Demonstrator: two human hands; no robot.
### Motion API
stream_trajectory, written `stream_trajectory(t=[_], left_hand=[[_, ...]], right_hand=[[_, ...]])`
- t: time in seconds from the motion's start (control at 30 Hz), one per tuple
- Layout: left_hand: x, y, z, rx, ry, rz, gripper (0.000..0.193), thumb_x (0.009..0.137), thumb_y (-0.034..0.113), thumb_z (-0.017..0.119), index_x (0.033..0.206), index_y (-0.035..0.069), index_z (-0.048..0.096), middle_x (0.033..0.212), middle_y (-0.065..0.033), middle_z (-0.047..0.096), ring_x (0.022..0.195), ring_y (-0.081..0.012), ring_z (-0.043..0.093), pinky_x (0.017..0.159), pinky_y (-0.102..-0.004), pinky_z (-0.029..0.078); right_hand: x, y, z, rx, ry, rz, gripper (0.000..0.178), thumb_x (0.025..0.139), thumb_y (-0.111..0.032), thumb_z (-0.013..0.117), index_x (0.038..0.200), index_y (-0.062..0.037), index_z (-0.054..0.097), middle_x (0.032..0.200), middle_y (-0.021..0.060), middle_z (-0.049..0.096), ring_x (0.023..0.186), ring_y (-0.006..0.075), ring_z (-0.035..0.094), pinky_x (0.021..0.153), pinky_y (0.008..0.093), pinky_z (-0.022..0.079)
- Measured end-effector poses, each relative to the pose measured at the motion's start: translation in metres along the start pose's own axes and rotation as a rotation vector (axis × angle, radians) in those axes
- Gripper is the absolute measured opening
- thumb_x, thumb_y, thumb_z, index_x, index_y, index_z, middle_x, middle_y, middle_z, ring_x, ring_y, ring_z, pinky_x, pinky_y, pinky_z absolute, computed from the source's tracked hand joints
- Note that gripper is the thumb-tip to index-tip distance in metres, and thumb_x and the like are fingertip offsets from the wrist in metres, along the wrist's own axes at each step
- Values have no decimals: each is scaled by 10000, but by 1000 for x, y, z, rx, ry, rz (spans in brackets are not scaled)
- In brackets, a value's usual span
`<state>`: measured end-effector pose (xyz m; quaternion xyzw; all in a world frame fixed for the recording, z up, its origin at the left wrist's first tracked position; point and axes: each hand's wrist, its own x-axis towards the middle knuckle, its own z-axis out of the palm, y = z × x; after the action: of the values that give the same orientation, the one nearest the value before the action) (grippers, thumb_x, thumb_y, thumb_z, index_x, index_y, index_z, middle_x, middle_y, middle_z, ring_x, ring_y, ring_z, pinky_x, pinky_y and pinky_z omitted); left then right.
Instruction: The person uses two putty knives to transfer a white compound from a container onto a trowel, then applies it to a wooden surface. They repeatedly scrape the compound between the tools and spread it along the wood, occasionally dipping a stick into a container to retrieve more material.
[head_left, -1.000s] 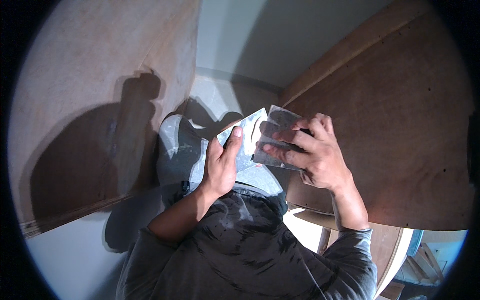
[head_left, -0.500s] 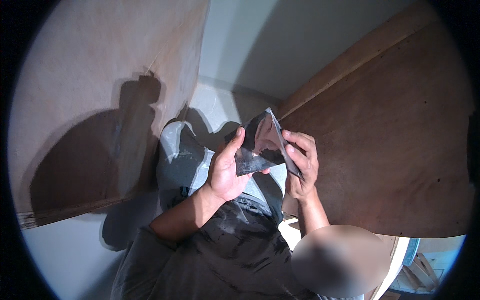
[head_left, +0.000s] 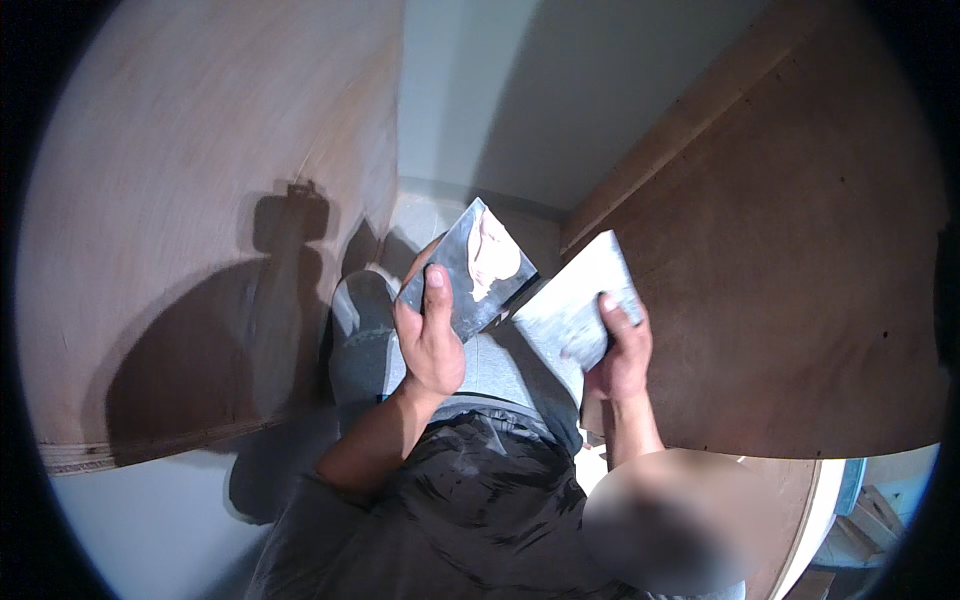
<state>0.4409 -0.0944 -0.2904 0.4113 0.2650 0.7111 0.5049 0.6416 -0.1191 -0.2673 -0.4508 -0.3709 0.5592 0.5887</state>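
Observation:
My left hand grips a flat, square metal putty spreader, its thumb lying across the face. A lump of pinkish-beige putty sticks to that face near the upper corner. In my right hand is a second flat metal putty spreader, tilted so that its face shines bright, with the thumb on its right edge. The two blades are close together at their inner edges; whether they touch cannot be made out. Fingers behind both blades are mostly hidden.
Brown wooden panels stand close on the left and right. A pale wall lies between them at the back. My legs in grey trousers are below my hands. Wood pieces lie at the lower right.
The right spreader has swung away from the left one and turned its face up. My left hand has shifted left with its spreader, now showing the putty more fully.

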Motion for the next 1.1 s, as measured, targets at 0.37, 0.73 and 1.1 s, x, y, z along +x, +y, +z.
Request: stream_trajectory(t=[0.37,0.73,1.1], left_hand=[[-31,-6,1,225,-126,-38,490,1070,343,432,1285,-77,565,1107,-192,690,985,-282,697,850,-363,538],[3,10,-13,-580,-159,-580,447,1041,451,475,1274,88,590,1101,-65,685,953,-179,672,687,-367,544],[32,43,-30,-261,-189,-542,317,1042,280,531,1163,0,618,994,-96,694,850,-195,709,642,-374,602]], right_hand=[[26,-19,29,-67,-55,-440,559,949,-208,658,1410,50,477,1255,130,623,1159,220,600,1036,368,446],[55,-35,5,-1220,-657,-1164,677,661,-69,733,1290,-314,680,1268,105,600,1146,339,577,959,449,537],[59,-84,10,-1354,-726,-1119,467,801,-168,643,1227,-345,718,1257,-3,660,1199,258,580,1076,518,437]])
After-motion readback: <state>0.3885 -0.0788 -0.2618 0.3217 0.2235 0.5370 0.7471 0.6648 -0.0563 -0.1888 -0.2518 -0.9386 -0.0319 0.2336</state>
